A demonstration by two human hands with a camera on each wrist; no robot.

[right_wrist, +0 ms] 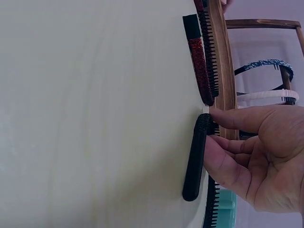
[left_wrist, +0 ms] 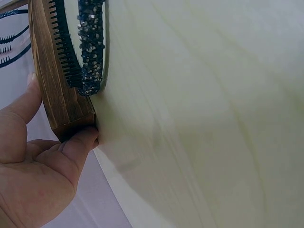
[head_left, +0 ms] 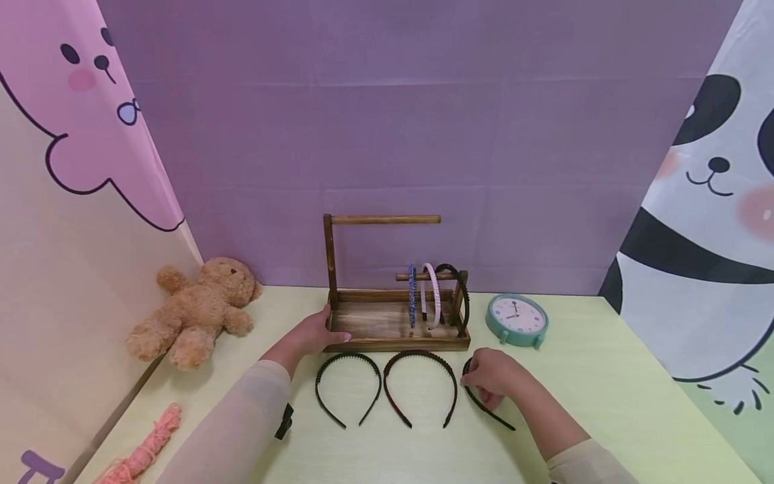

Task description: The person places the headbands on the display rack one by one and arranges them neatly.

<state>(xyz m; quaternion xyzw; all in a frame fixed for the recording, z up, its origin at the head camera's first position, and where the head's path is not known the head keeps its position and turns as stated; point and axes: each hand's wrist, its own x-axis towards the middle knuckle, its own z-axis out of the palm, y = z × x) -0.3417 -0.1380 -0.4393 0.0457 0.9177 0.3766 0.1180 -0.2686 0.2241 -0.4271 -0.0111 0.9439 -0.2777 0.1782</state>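
My left hand (head_left: 316,331) grips the left front corner of a wooden headband rack (head_left: 363,323), thumb over the tray's rim. The left wrist view shows the thumb and fingers around that wooden corner (left_wrist: 71,111). On the table's right, my right hand (head_left: 497,374) pinches a black headband (head_left: 494,417) between thumb and fingers; part of it is hidden behind the hand. To its left lie a dark red-brown headband (head_left: 453,383) and a black toothed headband (head_left: 318,384). Blue (head_left: 412,296), pink (head_left: 435,296) and black (head_left: 465,302) headbands hang on the rack's lower bar.
A teal clock (head_left: 517,317) lies right of the rack. A brown teddy bear (head_left: 199,306) lies at the back left, and a pink yarn bundle (head_left: 145,450) at the front left. The rack's taller bar (head_left: 387,220) stands above the tray, before a purple backdrop (head_left: 393,134).
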